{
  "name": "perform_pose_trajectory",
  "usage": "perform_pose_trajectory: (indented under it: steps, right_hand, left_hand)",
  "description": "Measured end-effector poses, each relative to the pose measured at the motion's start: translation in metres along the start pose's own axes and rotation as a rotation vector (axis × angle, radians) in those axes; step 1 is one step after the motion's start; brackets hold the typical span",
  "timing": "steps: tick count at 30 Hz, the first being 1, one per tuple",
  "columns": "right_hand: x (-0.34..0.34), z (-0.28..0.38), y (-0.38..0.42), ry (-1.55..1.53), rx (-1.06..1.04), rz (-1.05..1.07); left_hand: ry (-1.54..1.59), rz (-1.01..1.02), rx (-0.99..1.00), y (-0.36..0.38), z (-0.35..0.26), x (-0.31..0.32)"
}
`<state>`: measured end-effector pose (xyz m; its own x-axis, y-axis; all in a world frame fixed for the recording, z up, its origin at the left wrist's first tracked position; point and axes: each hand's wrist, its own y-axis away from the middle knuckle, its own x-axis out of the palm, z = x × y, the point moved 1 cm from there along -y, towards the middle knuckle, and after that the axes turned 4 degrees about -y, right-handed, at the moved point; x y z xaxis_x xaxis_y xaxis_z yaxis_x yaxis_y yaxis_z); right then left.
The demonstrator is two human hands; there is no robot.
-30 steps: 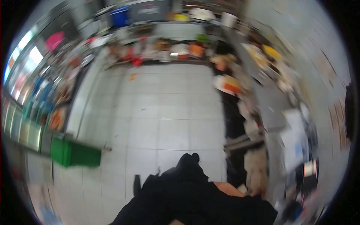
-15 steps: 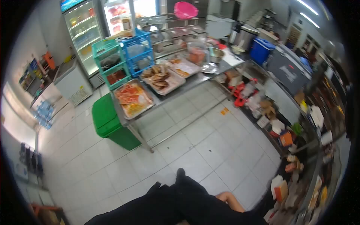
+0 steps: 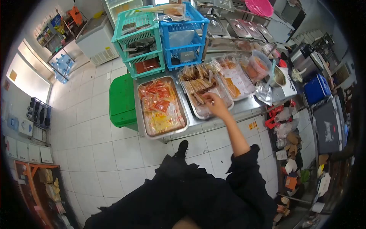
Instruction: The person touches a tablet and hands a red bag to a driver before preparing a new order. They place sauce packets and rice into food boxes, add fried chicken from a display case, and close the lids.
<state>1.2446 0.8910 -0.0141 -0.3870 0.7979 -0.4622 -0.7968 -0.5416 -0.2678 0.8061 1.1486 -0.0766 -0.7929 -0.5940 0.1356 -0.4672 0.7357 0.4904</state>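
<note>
While skewers (image 3: 197, 82) lie just beside the right grip (image 3: 216, 105), I cannot tell whether it's clamped.

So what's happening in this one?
A person in dark clothing stands at a metal table. Their right hand is at a tray of what look like skewers; whether the fingers grip one is unclear. The left hand is out of view. Left of that tray, another holds reddish packets.

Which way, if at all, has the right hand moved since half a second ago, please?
Yes; the right hand has moved forward, from short of the table to over its middle tray.
</note>
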Motion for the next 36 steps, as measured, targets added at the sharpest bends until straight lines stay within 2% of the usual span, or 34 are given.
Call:
perform_pose_trajectory:
  steps: [2, 4, 5, 6, 8, 11, 14, 16, 17, 20, 21, 23, 24, 26, 28, 30, 32, 34, 36]
  right_hand:
    - [0.041, -0.003, -0.026, 0.022, -0.206, -0.013]
    - [0.074, 0.023, -0.040, -0.149, 0.005, 0.383]
    - [0.096, 0.016, -0.050, -0.052, -0.062, 0.430]
    - [0.119, 0.009, -0.055, 0.040, -0.129, 0.473]
    - [0.154, 0.017, -0.060, 0.209, -0.138, 0.431]
    - [0.181, 0.030, -0.071, 0.394, -0.134, 0.441]
    - [0.194, 0.023, -0.070, 0.470, -0.122, 0.450]
    - [0.197, 0.008, -0.068, 0.460, -0.092, 0.517]
    - [0.181, 0.016, -0.070, 0.424, -0.145, 0.443]
    - [0.141, 0.030, -0.083, 0.092, -0.068, 0.319]
    - [0.127, 0.037, -0.087, 0.107, 0.002, 0.280]
    - [0.104, 0.027, -0.089, -0.449, 0.345, 0.196]
    - [0.090, 0.021, -0.089, -0.731, 0.505, 0.148]
    - [0.036, 0.018, -0.098, -0.743, 0.460, -0.010]
    - [-0.016, -0.012, -0.105, -0.738, 0.483, -0.144]
    - [-0.072, -0.056, -0.122, -0.704, 0.410, -0.250]
    - [-0.126, -0.108, -0.138, -0.599, 0.471, -0.289]
    - [-0.152, -0.138, -0.161, -0.492, 0.469, -0.476]
    - [-0.170, -0.176, -0.185, -0.052, 0.725, -0.381]
  left_hand:
    - [0.039, 0.029, 0.121, -0.006, 0.005, -0.029]
    - [0.074, 0.056, 0.304, -0.022, 0.005, -0.063]
    - [0.070, 0.078, 0.359, -0.034, 0.001, -0.085]
    - [0.036, 0.107, 0.323, -0.044, -0.007, -0.101]
    - [-0.226, 0.448, -0.027, -0.070, -0.051, -0.147]
    - [-0.138, 0.422, 0.037, -0.082, -0.050, -0.162]
    - [-0.158, 0.306, -0.012, -0.071, -0.056, -0.175]
    - [-0.362, 0.276, -0.296, -0.062, -0.116, -0.195]
    - [-0.470, 0.256, -0.433, -0.057, -0.146, -0.204]
    - [-0.278, -0.260, -0.055, -0.038, -0.183, -0.231]
    - [-0.282, -0.428, -0.003, -0.038, -0.206, -0.240]
    - [-0.283, -0.762, 0.112, -0.046, -0.248, -0.255]
    - [-0.250, -0.853, 0.159, -0.053, -0.252, -0.260]
    - [-0.174, -1.038, 0.253, -0.066, -0.255, -0.271]
    - [-0.019, -1.027, 0.349, -0.082, -0.244, -0.270]
    - [0.100, -0.961, 0.410, -0.096, -0.242, -0.263]
    - [0.064, -0.885, 0.385, -0.104, -0.239, -0.256]
    - [0.013, -0.831, 0.355, -0.109, -0.239, -0.250]
    - [-0.011, -0.837, 0.339, -0.111, -0.240, -0.248]
